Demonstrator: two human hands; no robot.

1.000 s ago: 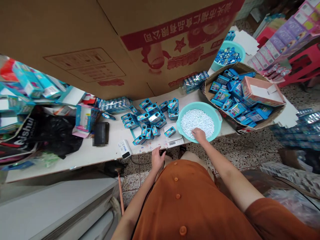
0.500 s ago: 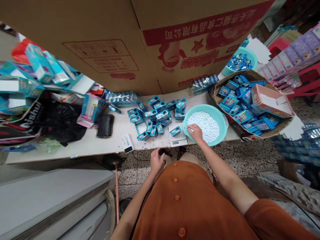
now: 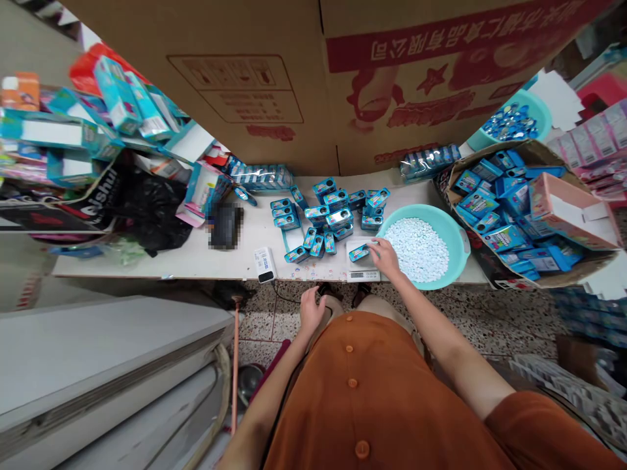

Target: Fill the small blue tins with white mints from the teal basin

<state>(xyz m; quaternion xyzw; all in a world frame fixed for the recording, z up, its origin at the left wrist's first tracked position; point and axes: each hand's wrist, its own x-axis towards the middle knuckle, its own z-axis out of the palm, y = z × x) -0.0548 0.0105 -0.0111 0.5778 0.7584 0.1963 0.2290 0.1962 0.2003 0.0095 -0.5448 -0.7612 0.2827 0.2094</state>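
Observation:
My right hand (image 3: 385, 258) is over the left rim of a turquoise basin (image 3: 459, 261) that holds many small white pellets (image 3: 416, 248). Its fingers are pinched together at the right end of a small blue tin (image 3: 358, 252); what they hold, if anything, is too small to make out. That tin lies on a white digital scale (image 3: 362, 275) at the table's front edge. My left hand (image 3: 312, 311) hangs over my lap, holding nothing, with its fingers apart. Several similar blue tins (image 3: 337, 219) stand and lie in a group left of and behind the scale.
Wrapped tin packs (image 3: 264, 176) lie against a tall cardboard carton (image 3: 274, 39) at the back. A box of blue packets (image 3: 490, 196) stands at the right, near a second basin (image 3: 536, 124). A white power bank (image 3: 264, 264), black bag (image 3: 151, 202) and piled cartons (image 3: 73, 134) are leftward.
My right hand has moved left from inside the basin's edge to the tin on the scale. My left hand stays over the lap. The whole view has shifted slightly.

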